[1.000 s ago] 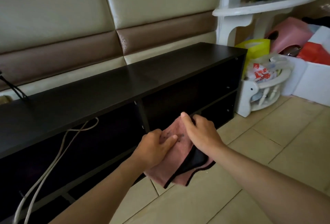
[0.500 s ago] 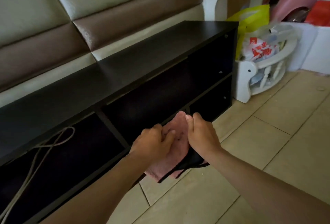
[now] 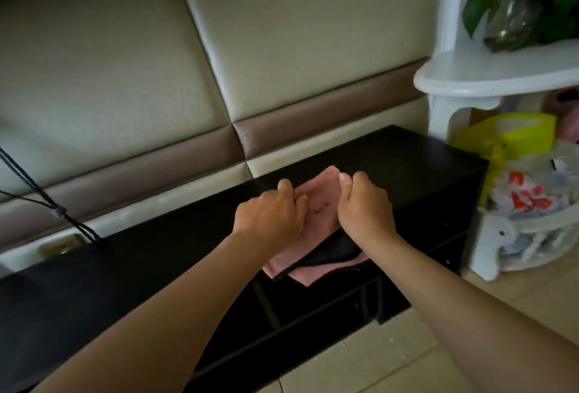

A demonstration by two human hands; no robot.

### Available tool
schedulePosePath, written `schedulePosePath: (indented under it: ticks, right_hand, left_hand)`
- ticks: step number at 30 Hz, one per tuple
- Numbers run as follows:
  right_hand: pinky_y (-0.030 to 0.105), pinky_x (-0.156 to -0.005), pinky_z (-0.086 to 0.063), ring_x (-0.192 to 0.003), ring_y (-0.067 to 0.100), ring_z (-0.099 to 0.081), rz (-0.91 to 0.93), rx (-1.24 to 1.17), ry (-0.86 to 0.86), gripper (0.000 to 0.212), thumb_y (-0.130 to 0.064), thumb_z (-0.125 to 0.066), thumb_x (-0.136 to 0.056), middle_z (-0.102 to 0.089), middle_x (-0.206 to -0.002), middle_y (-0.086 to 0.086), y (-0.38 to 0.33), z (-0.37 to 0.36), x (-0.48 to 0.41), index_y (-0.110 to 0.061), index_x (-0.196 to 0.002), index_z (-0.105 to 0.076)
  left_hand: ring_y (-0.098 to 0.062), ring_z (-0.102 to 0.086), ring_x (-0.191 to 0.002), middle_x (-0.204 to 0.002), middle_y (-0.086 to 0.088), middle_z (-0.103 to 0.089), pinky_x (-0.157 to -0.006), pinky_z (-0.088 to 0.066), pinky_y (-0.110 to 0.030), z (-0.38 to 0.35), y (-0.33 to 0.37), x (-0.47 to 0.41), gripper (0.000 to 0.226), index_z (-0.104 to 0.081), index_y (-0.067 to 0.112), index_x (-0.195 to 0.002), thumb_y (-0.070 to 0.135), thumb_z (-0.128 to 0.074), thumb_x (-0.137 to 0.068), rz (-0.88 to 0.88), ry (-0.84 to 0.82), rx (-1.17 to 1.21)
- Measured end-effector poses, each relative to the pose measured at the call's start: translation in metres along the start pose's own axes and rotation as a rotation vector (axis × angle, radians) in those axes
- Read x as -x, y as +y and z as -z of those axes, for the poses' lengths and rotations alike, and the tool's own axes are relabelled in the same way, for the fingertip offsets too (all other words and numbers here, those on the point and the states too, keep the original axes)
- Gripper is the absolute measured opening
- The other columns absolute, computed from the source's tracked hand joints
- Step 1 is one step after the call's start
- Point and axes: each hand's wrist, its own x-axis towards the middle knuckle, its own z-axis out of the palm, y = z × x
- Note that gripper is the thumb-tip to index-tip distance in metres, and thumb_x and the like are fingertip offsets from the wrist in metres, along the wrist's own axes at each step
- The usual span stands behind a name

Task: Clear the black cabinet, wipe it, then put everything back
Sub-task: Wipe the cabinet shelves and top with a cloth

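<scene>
A low black cabinet (image 3: 407,154) runs along the padded wall, its top bare and its open compartments dark. A pink cloth with a black edge (image 3: 322,204) is held over the right part of the cabinet top. My left hand (image 3: 271,215) grips the cloth's left side with curled fingers. My right hand (image 3: 365,209) grips its right side, thumb on top. The cloth's lower end hangs down in front of the cabinet's front edge.
A white shelf stand (image 3: 482,79) with a potted plant (image 3: 520,1) stands right of the cabinet. Below it are a yellow bag (image 3: 513,135) and a white basket (image 3: 532,236) with packets. Black cables (image 3: 47,204) hang at the left. Tiled floor (image 3: 407,361) lies in front.
Both hands have lifted the pink cloth from in front of the lower compartments up to the cabinet top. The view has tilted upward toward the wall.
</scene>
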Motion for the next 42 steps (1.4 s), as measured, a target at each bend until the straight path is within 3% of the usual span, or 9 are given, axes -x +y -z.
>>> schedulePosePath:
  ticks: [4, 6, 8, 12, 15, 18, 20, 26, 42]
  right_hand:
    - [0.039, -0.072, -0.045, -0.099, 0.029, -0.062, -0.247, 0.069, -0.075, 0.041, -0.045, -0.029, -0.108, -0.061, -0.108, 0.008, -0.017, -0.031, -0.029, -0.013, -0.117, -0.054]
    - [0.039, -0.071, -0.045, -0.095, 0.029, -0.06, -0.317, 0.153, -0.114, 0.035, -0.039, -0.035, -0.108, -0.059, -0.106, 0.01, -0.018, -0.037, -0.032, -0.012, -0.119, -0.054]
    - [0.038, -0.071, -0.049, -0.091, 0.026, -0.058, -0.32, 0.284, -0.137, 0.025, -0.028, -0.045, -0.105, -0.057, -0.105, 0.009, -0.016, -0.041, -0.032, -0.012, -0.122, -0.053]
    - [0.037, -0.09, -0.05, -0.111, 0.025, -0.056, 0.092, 0.741, -0.016, 0.035, -0.027, -0.057, -0.097, -0.055, -0.125, 0.01, -0.012, -0.042, -0.03, -0.014, -0.129, -0.052]
    - [0.041, -0.114, -0.036, -0.14, 0.024, -0.041, 0.329, 0.678, -0.212, 0.048, -0.038, -0.036, -0.105, -0.043, -0.152, 0.005, -0.002, -0.052, -0.018, -0.02, -0.148, -0.041]
    - [0.05, -0.126, -0.003, -0.156, 0.024, 0.003, 0.27, 0.747, -0.49, 0.059, -0.048, -0.015, -0.106, -0.004, -0.17, 0.001, 0.008, -0.066, -0.006, -0.027, -0.161, -0.007]
    - [0.051, -0.125, 0.003, -0.155, 0.023, 0.013, 0.238, 0.771, -0.531, 0.06, -0.05, -0.013, -0.106, 0.005, -0.17, -0.001, 0.008, -0.068, -0.012, -0.03, -0.161, 0.0]
    - [0.052, -0.124, 0.007, -0.154, 0.023, 0.018, 0.185, 0.783, -0.603, 0.059, -0.05, -0.01, -0.105, 0.01, -0.169, -0.003, -0.006, -0.081, -0.035, -0.035, -0.16, 0.006]
    - [0.054, -0.123, 0.006, -0.155, 0.024, 0.013, 0.191, 0.752, -0.586, 0.058, -0.051, -0.012, -0.104, 0.004, -0.17, -0.003, -0.03, -0.17, -0.141, -0.039, -0.16, -0.001]
  left_hand:
    - [-0.035, -0.042, -0.13, -0.142, -0.015, -0.04, -0.103, -0.04, -0.046, -0.008, -0.013, -0.015, 0.054, -0.03, 0.016, -0.144, 0.038, -0.05, -0.099, 0.059, -0.054, -0.116]
    - [-0.037, -0.034, -0.14, -0.151, -0.014, -0.033, -0.113, -0.034, -0.051, -0.029, -0.017, -0.007, 0.079, -0.026, 0.016, -0.151, 0.054, -0.057, -0.088, -0.006, -0.229, -0.045]
    - [-0.039, -0.017, -0.149, -0.161, -0.014, -0.02, -0.119, -0.02, -0.06, -0.061, -0.025, 0.001, 0.099, -0.021, 0.018, -0.155, 0.077, -0.037, -0.078, -0.115, -0.375, -0.06]
    - [-0.031, 0.015, -0.153, -0.167, -0.011, 0.013, -0.124, 0.004, -0.054, -0.094, -0.038, -0.004, 0.075, 0.006, 0.019, -0.16, 0.061, -0.014, -0.101, -0.089, -0.356, 0.067]
    - [-0.029, 0.023, -0.151, -0.165, -0.011, 0.02, -0.124, 0.007, -0.052, -0.092, -0.039, -0.005, 0.082, 0.008, 0.017, -0.159, 0.068, -0.009, -0.097, -0.126, -0.363, 0.06]
    - [-0.03, 0.026, -0.15, -0.163, -0.013, 0.025, -0.123, 0.008, -0.053, -0.092, -0.044, -0.007, 0.104, 0.011, 0.015, -0.158, 0.085, -0.011, -0.085, -0.15, -0.432, 0.013]
    - [-0.029, 0.027, -0.149, -0.163, -0.013, 0.025, -0.124, 0.008, -0.052, -0.083, -0.043, -0.008, 0.097, 0.014, 0.013, -0.158, 0.077, -0.005, -0.087, -0.135, -0.434, 0.025]
    - [-0.023, 0.021, -0.152, -0.166, -0.008, 0.019, -0.124, 0.01, -0.045, -0.082, -0.052, -0.027, 0.062, 0.01, 0.019, -0.158, 0.047, -0.005, -0.105, -0.073, -0.391, 0.118]
    - [-0.021, 0.016, -0.154, -0.168, -0.005, 0.012, -0.125, 0.007, -0.044, -0.111, -0.114, -0.143, 0.064, 0.003, 0.023, -0.16, 0.05, -0.01, -0.104, 0.054, -0.356, 0.161]
